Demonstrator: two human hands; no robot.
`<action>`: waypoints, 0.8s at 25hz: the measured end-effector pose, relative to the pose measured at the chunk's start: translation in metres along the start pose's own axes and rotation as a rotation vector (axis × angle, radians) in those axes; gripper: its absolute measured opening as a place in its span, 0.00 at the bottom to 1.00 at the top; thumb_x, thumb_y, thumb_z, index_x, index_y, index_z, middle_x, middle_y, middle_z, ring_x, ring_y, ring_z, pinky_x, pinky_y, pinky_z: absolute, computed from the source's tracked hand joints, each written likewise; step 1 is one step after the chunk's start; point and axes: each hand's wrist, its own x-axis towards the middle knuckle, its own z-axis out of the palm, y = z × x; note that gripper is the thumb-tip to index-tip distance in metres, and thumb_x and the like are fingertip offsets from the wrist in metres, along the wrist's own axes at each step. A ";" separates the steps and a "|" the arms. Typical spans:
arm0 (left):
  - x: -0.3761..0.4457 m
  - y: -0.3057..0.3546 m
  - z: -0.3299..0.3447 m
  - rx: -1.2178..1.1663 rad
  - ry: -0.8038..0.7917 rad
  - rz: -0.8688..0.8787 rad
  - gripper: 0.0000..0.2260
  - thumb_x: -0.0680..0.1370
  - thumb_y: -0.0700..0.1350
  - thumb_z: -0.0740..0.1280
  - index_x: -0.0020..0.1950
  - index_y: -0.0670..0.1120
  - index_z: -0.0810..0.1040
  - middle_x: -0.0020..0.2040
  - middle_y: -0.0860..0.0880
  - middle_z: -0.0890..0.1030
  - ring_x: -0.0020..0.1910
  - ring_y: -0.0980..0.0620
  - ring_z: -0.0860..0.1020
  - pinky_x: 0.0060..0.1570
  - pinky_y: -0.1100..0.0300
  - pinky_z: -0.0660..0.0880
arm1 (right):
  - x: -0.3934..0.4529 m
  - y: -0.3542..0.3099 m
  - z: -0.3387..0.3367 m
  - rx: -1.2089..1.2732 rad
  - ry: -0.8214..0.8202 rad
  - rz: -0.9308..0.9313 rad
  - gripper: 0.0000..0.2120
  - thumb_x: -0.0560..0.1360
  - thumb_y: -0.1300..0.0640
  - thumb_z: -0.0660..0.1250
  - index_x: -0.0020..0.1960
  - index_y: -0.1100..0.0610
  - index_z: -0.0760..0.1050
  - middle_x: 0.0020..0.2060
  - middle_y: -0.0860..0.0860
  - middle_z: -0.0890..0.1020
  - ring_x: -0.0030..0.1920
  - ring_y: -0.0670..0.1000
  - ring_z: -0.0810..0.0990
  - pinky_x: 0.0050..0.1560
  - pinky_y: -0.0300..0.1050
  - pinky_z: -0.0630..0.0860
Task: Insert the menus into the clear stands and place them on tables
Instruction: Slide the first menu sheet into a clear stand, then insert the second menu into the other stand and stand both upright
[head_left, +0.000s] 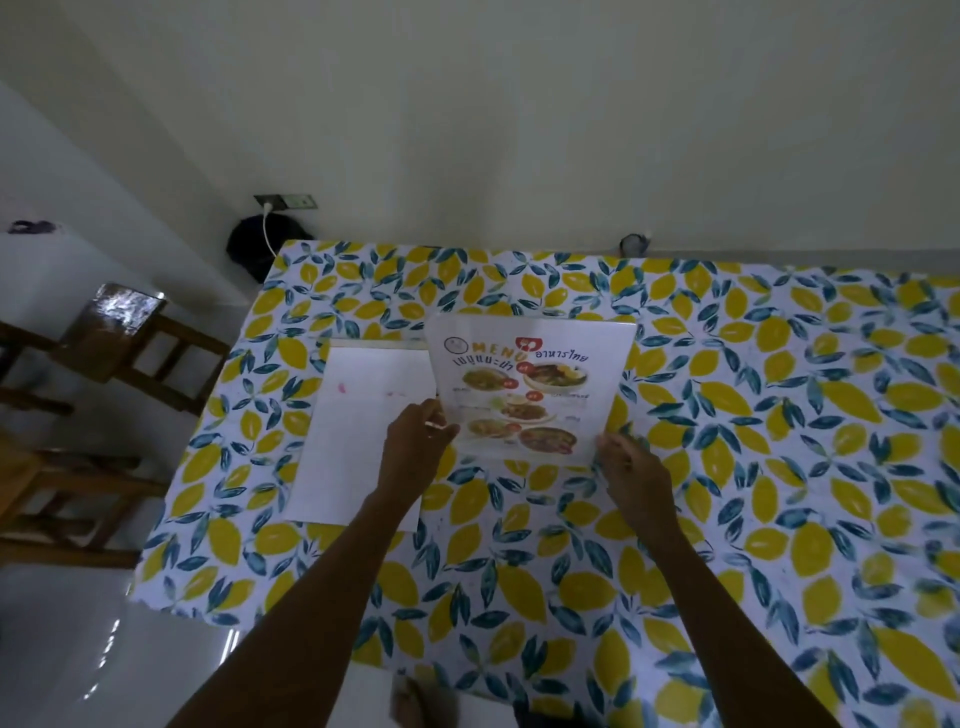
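Two bare forearms are reaching over the lemon-print table (779, 467) toward the menu stand (532, 387). The left hand (415, 441) is pinching the stand's lower left edge; the right hand (631, 470) is gripping its lower right corner. The stand, with a printed menu inside, is sitting upright near the table's centre. A stack of blank-side sheets (358, 441) is lying just left of the stand. Risk: uneven release may tip the stand, or the sheet may be sliding out.
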 end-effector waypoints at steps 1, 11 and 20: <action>0.001 0.000 0.000 0.003 -0.004 -0.004 0.09 0.75 0.48 0.73 0.43 0.49 0.73 0.48 0.45 0.82 0.44 0.48 0.83 0.47 0.51 0.80 | -0.001 -0.001 0.001 0.009 0.007 0.009 0.20 0.80 0.44 0.59 0.61 0.56 0.78 0.48 0.54 0.84 0.47 0.52 0.81 0.50 0.47 0.76; 0.002 -0.020 -0.015 -0.077 -0.077 0.031 0.16 0.72 0.49 0.75 0.57 0.48 0.78 0.51 0.46 0.81 0.48 0.46 0.82 0.52 0.47 0.80 | -0.032 -0.015 0.021 0.054 0.082 0.193 0.18 0.79 0.46 0.63 0.63 0.56 0.72 0.49 0.56 0.83 0.42 0.54 0.82 0.41 0.51 0.78; 0.000 -0.156 -0.086 -0.101 -0.107 -0.027 0.14 0.75 0.48 0.73 0.58 0.46 0.79 0.53 0.46 0.80 0.45 0.51 0.79 0.47 0.59 0.71 | -0.086 -0.080 0.146 -0.058 -0.035 0.179 0.13 0.79 0.51 0.63 0.60 0.57 0.72 0.52 0.55 0.83 0.44 0.54 0.82 0.40 0.47 0.77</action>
